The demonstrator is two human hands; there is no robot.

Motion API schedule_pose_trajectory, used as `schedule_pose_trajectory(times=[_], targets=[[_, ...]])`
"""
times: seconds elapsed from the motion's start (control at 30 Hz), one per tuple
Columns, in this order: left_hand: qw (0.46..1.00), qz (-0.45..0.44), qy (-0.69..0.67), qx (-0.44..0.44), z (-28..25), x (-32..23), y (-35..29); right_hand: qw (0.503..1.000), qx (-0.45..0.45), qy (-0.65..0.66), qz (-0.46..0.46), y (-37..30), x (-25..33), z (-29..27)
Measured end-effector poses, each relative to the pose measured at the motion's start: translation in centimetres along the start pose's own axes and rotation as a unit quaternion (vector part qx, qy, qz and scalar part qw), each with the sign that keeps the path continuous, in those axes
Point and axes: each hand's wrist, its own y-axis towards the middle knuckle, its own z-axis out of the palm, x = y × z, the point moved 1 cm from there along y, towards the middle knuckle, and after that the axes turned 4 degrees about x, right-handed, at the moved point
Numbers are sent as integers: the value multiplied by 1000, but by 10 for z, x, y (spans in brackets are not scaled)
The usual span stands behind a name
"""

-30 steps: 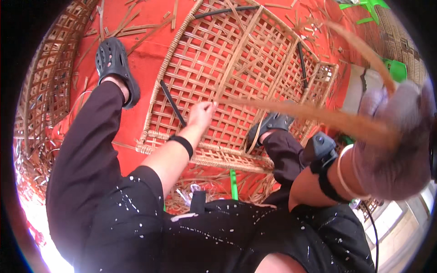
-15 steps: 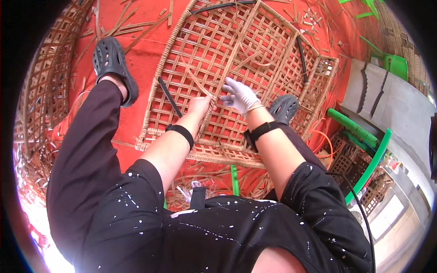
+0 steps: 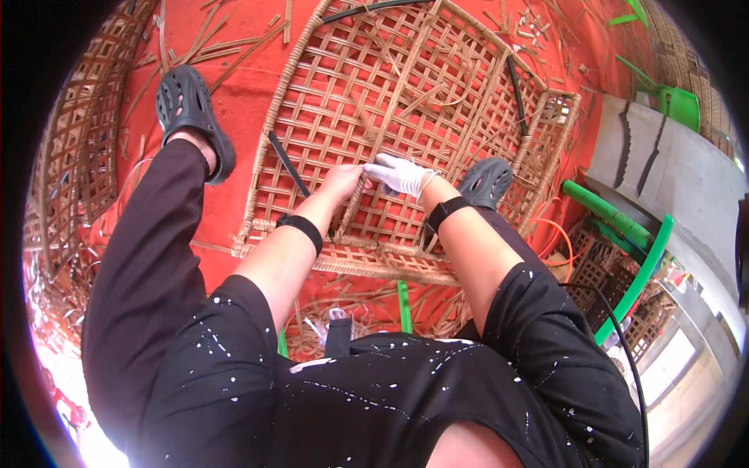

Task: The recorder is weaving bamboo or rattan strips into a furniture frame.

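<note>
A large woven rattan panel point(image 3: 328, 101) with wrapped edges and a central wrapped bar lies between my legs. My bare left hand point(image 3: 343, 183) is closed at the lower part of that bar, pinching a thin rattan strip point(image 3: 367, 123) that is blurred by motion. Against its fingertips, my right hand point(image 3: 399, 175), in a white glove, is closed too, its fingers at the strip where it meets the bar. The fingertips partly hide each other. Another loose strip point(image 3: 460, 95) curls over the upper weave.
Dark rods point(image 3: 289, 164) lie along the panel's sides. Loose cut strips point(image 3: 234, 48) litter the red floor covering point(image 3: 234, 101). More woven panels point(image 3: 78, 148) stand at the left. A grey table point(image 3: 624, 148), a green chair point(image 3: 680, 108) and an orange hose point(image 3: 563, 234) are at the right.
My right hand has moved left and slightly down, from open with fingers apart to closed beside my left fingertips. The thin strip has swung to the right. My left hand stays at the bar.
</note>
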Motion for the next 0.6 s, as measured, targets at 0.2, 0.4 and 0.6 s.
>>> schedule_pose_trajectory(times=[0.2,0.4,0.6], targets=[[999,36,28,28,-2,1,-2,999,-23,44,4,-6,8,-1],[997,-42,-59,20,-1,-12,-12,981,-187,-36,-29,-7,-20,2],[999,28,-28,-2,-1,-7,-5,980,-174,90,-21,-13,-20,13]])
